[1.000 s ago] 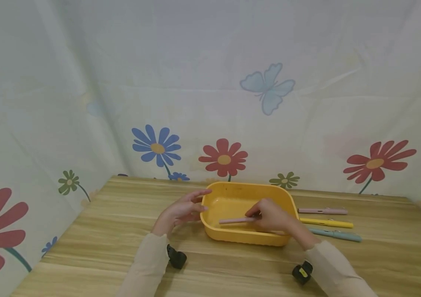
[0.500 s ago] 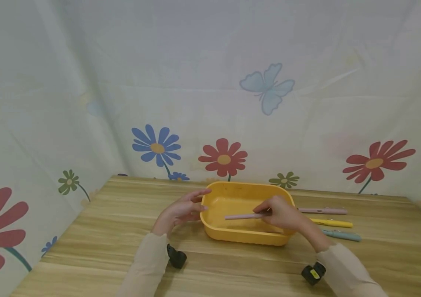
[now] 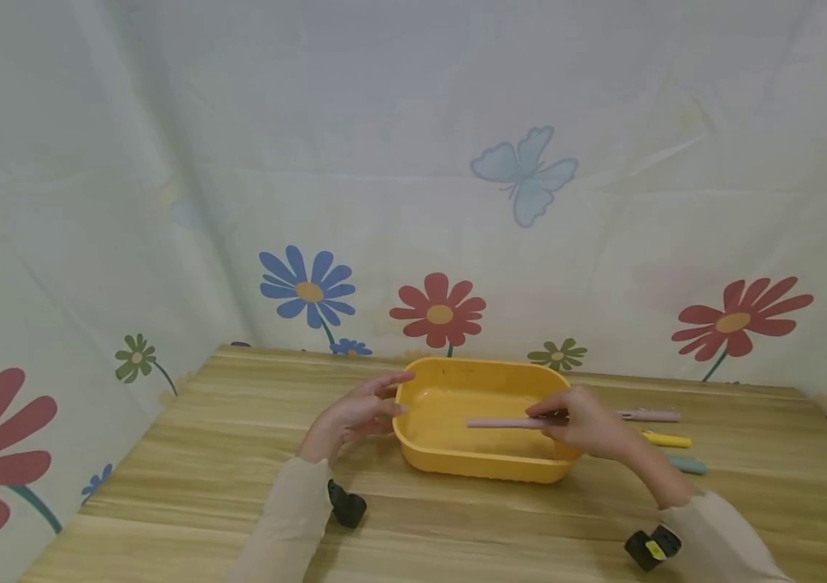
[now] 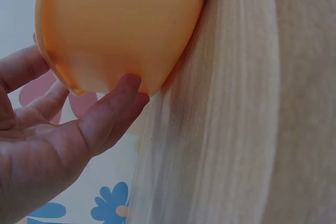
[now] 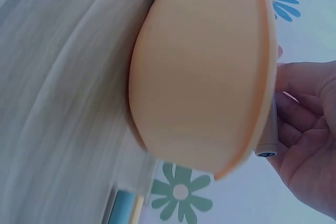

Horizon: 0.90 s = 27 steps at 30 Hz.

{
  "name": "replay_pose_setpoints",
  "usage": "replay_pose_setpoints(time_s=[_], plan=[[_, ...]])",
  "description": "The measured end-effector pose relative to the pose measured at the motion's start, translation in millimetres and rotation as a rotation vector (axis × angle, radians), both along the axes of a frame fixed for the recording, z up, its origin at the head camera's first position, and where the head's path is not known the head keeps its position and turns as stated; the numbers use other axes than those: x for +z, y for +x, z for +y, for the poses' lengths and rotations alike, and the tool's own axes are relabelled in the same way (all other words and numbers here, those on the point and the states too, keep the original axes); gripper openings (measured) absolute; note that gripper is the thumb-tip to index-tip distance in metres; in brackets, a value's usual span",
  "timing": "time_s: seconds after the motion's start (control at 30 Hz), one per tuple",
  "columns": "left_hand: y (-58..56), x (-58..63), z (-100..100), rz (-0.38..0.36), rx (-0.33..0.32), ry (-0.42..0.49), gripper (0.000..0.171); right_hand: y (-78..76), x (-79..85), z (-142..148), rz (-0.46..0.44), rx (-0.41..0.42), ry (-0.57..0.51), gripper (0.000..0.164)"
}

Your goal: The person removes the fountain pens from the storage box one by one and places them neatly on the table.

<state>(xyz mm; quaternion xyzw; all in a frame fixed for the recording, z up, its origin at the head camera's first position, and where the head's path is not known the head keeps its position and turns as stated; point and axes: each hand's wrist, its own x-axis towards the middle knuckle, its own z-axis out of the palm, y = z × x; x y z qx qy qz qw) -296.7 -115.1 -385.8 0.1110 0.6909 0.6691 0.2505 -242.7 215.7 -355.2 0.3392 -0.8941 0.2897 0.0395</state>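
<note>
A yellow plastic basin [image 3: 486, 468] sits on the table. My left hand [image 3: 358, 411] holds its left end; the left wrist view has the thumb over the rim and fingertips against the outer wall of the basin [image 4: 126, 19]. My right hand [image 3: 586, 423] pinches a pale pink pen [image 3: 504, 423] over the basin's right part, the pen lying roughly level and pointing left. In the right wrist view, the pen's end [image 5: 266, 148] shows beyond the rim, near the curled fingers. Right of the basin lie another pink pen [image 3: 657, 415], a yellow pen [image 3: 668, 440] and a blue-green pen [image 3: 688, 465], partly hidden by my right hand and wrist.
The wood-grain table [image 3: 471, 526] meets a flower-printed cloth [image 3: 355, 162] behind and at the left. A black wrist camera [image 3: 347, 506] hangs below the left sleeve, another black camera [image 3: 652, 548] below the right.
My right hand has lifted the pink pen slightly and drawn it right, towards the basin's right rim. It now covers more of the pens on the table. The left hand stays put.
</note>
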Motion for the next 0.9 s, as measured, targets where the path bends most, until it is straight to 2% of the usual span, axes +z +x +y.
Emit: replay_pose_setpoints(time_s=[0.43,0.57,0.8,0.9], plan=[[1.0,-0.9,0.3,-0.014,0.006,0.008,0.059,16.8,4.4,34.5,-0.046,-0.063,-0.041,0.021],[1.4,-0.4,0.3,-0.018,-0.002,0.018,0.06,22.9,4.2,46.1,-0.012,-0.085,-0.056,0.022],[1.8,1.0,0.0,-0.024,0.012,0.018,0.061,29.5,-0.3,63.9,0.117,-0.114,-0.089,0.022],[1.2,0.1,0.3,-0.023,0.01,0.016,0.061,32.6,-1.9,70.0,0.122,-0.127,-0.108,0.022]])
